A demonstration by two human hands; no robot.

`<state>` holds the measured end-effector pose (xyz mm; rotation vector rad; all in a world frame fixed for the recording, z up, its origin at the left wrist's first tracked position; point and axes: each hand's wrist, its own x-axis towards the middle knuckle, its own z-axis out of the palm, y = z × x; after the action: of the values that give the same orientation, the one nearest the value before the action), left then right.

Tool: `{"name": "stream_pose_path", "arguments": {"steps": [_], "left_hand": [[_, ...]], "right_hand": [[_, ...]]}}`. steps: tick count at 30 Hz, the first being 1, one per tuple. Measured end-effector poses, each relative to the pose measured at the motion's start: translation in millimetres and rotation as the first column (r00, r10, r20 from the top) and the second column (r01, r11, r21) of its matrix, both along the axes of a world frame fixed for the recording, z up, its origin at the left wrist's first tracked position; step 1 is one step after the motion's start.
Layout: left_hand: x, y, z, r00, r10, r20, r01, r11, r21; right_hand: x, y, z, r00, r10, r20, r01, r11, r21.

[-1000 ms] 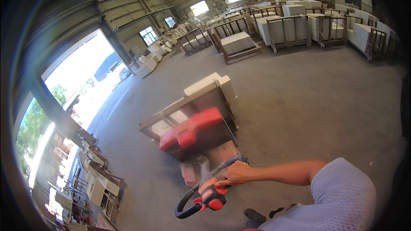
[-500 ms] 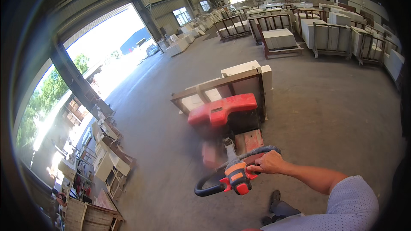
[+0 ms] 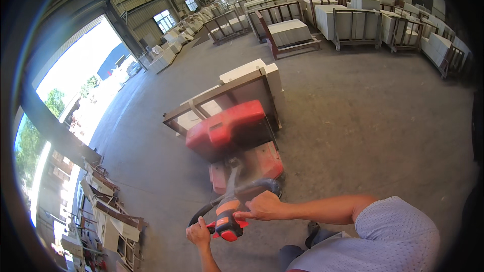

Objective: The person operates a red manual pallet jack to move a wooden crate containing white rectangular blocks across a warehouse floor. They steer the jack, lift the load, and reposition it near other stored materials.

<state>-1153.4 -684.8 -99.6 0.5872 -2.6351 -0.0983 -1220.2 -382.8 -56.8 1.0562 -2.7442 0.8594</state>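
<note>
Pale blue dotted short sleeve [image 3: 398, 231]

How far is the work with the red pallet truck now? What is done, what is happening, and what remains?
Done: the red pallet truck sits against a metal rack loaded with pale slabs. In hand: the left hand and right hand both grip the looped handle. Left: the rack stands on open floor, away from the filled racks along the far side, so the load is not parked among them.

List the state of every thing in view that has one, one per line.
Left hand: closed on the loop handle.
Right hand: gripping the handle's right side.
Red pallet truck: forks under the frame.
Metal frame: loaded with white slabs.
Warehouse door: open to daylight.
</note>
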Motion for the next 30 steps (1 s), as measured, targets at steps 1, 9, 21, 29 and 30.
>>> {"name": "stream_pose_path", "arguments": {"steps": [1,9,21,29,30], "left_hand": [[-13,-13,0,1.000,-0.015,-0.020,0.015,1.000,-0.001],[-166,-30,29,0.999,-0.042,-0.027,0.041,0.998,-0.037],[-219,-100,-5,0.952,-0.300,-0.059,0.298,0.954,-0.043],[-337,-116,27,0.937,-0.332,-0.113,0.327,0.943,-0.054],[-351,-118,29,0.943,-0.315,-0.104,0.307,0.948,-0.089]], "right_hand": [[-12,-11,-1,1.000,0.004,0.010,-0.004,1.000,-0.027],[-139,-37,7,0.993,-0.077,-0.094,0.074,0.996,-0.041],[-169,-108,-12,0.968,-0.212,0.131,0.192,0.970,0.152],[-276,-120,2,0.974,-0.220,0.046,0.221,0.975,0.004],[-287,-121,4,0.978,-0.209,0.015,0.209,0.977,-0.032]]}}
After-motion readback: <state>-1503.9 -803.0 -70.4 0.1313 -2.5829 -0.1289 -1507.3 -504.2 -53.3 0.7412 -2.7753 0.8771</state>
